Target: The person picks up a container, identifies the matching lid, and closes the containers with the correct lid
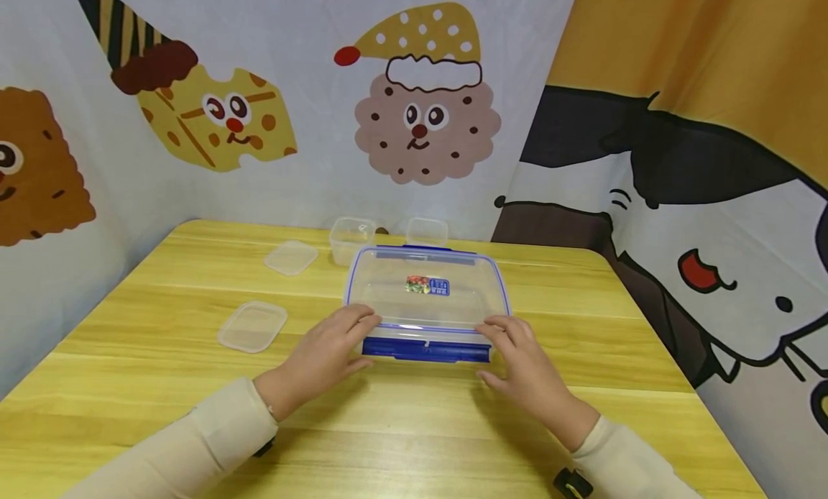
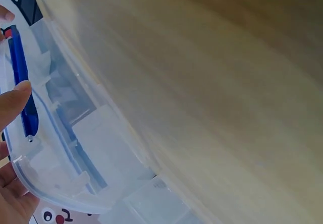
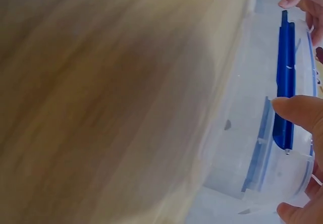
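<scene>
A clear rectangular food storage box [image 1: 427,308] with a blue-lined lid sits in the middle of the table, a small printed label on its lid. Along its near side runs a blue latch [image 1: 425,349]; another blue edge shows at the far side. My left hand [image 1: 330,351] holds the near left corner, fingers over the lid's edge and thumb low by the latch. At the near right corner my right hand [image 1: 527,373] holds it the same way. In each wrist view the thumb overlaps the blue latch [image 2: 21,77]. The fingertips behind the lid are partly hidden.
Two small translucent lids [image 1: 253,326] lie flat on the wooden table [image 1: 155,384], left of the box. Behind the box stand a small clear tub [image 1: 346,251] and another small clear piece [image 1: 427,231]. A cartoon-printed cloth [image 1: 259,190] hangs behind and beside the table.
</scene>
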The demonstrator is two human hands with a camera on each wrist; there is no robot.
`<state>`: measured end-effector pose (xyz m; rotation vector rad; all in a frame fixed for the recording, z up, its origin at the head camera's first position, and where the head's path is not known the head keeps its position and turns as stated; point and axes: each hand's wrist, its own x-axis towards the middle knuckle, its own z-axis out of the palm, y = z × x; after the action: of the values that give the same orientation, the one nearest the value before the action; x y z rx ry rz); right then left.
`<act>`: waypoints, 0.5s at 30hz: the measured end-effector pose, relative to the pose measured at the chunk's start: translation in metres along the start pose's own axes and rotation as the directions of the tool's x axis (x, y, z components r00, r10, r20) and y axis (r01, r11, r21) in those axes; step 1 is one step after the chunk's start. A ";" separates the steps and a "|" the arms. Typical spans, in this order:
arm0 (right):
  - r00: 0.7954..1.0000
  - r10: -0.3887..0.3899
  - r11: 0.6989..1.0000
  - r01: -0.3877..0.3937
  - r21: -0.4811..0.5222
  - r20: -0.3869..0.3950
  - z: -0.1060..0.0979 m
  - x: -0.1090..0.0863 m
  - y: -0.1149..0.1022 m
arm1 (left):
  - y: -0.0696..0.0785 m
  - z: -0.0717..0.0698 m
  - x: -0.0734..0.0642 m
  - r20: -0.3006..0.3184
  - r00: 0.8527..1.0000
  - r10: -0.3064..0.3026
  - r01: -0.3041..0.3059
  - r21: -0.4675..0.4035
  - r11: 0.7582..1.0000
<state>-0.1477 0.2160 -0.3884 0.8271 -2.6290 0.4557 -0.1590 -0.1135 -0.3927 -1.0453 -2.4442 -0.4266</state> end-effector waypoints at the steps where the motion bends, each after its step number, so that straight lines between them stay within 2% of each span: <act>1: 1.000 -0.007 1.000 0.006 -0.008 -0.008 0.001 0.000 0.000 | 0.000 0.001 0.000 -0.001 1.000 0.006 -0.006 0.006 1.000; 10: 0.998 -0.031 0.998 0.028 -0.059 -0.051 0.007 0.003 0.001 | -0.002 0.002 0.000 -0.012 0.998 0.059 -0.058 0.041 0.997; 15: 0.998 -0.029 0.996 0.023 -0.091 -0.058 0.011 0.005 0.000 | -0.001 0.002 0.001 -0.017 0.998 0.066 -0.065 0.077 0.995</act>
<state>-0.1541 0.2095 -0.3957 0.8057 -2.5611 0.3458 -0.1610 -0.1128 -0.3939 -1.0806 -2.3824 -0.3182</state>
